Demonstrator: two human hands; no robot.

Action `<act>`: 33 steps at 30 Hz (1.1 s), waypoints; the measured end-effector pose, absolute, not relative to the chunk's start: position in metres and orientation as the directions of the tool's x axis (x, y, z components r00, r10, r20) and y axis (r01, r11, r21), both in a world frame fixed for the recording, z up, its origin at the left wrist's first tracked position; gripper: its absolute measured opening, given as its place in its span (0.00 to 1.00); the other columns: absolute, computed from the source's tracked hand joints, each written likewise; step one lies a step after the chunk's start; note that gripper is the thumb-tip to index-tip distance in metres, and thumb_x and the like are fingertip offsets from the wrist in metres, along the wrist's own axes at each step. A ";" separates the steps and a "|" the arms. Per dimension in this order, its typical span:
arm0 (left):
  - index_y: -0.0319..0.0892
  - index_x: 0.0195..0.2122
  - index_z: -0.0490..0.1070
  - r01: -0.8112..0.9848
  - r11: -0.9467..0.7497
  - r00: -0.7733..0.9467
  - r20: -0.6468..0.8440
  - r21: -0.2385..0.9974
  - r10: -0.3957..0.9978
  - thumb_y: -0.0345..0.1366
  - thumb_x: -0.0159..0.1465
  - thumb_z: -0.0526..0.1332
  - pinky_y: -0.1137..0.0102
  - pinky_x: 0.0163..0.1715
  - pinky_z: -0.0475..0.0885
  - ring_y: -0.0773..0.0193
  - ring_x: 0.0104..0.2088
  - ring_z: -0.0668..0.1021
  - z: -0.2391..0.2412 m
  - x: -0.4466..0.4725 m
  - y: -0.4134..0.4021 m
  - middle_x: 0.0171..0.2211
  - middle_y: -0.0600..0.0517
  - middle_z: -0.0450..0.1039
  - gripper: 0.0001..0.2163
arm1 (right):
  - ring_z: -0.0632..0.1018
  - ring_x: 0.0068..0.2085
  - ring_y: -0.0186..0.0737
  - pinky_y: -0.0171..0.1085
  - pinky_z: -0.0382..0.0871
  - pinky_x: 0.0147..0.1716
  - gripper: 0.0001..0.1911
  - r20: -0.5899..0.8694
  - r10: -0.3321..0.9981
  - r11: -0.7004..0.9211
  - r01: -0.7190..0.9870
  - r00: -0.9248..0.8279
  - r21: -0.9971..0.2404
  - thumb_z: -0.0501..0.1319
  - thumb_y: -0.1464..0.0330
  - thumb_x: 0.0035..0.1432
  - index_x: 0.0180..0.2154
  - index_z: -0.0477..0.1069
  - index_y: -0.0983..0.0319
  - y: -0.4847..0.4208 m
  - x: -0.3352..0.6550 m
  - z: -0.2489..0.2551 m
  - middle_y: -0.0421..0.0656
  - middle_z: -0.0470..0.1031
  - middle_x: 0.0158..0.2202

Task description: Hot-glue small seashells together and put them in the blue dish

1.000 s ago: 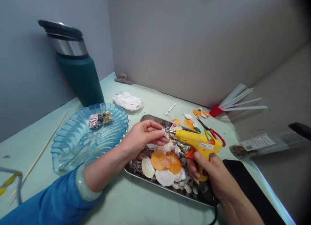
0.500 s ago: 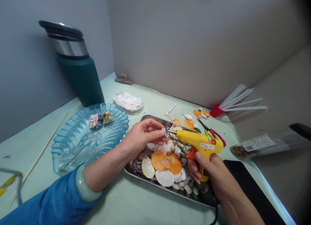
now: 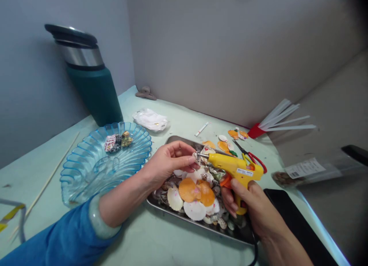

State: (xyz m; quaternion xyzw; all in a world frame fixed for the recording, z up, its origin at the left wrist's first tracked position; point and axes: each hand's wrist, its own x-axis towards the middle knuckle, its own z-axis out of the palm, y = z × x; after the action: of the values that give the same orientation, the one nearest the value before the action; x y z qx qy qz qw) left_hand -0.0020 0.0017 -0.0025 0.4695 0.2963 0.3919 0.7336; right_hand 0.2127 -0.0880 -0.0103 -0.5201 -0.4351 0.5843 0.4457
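Observation:
In my right hand [image 3: 244, 197] is a yellow hot glue gun [image 3: 230, 164], its orange trigger under my fingers. The metal nozzle points left and meets a small shell [image 3: 196, 155] pinched between the thumb and fingers of my left hand [image 3: 176, 158]. Much of that shell is hidden by my fingertips. Both hands are above a metal tray [image 3: 172, 210] heaped with seashells; orange scallop shells [image 3: 189, 189] and a white shell [image 3: 194, 210] lie on top. The gun's black cord hangs over the tray's near right corner.
A blue glass dish [image 3: 86, 170] with several small shells stands left, before a teal tumbler [image 3: 94, 89]. Behind the tray are scissors [image 3: 253, 160] and loose shells. Glue sticks [image 3: 283, 116] stand in a red holder at the right, near a plastic bag [image 3: 304, 170] and a black phone-like slab [image 3: 296, 224].
Almost nothing differs. The nozzle stays against the small shell, and both hands hold nearly the same place; the whole view has shifted very slightly.

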 end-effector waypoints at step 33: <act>0.38 0.33 0.69 -0.306 0.242 0.451 -0.084 0.921 0.889 0.33 0.53 0.70 0.71 0.33 0.75 0.66 0.29 0.80 -0.003 -0.001 0.003 0.26 0.52 0.77 0.11 | 0.63 0.18 0.29 0.30 0.57 0.16 0.25 -0.204 0.978 -0.205 -0.018 -0.044 -0.979 0.63 0.50 0.54 0.20 0.64 0.63 -0.088 0.211 -0.008 0.36 0.62 0.16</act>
State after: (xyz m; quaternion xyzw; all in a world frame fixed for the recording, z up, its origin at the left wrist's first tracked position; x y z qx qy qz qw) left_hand -0.0010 0.0029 -0.0033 0.4549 0.3203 0.4147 0.7200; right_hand 0.2109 -0.0881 -0.0079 -0.5325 -0.4507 0.5649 0.4407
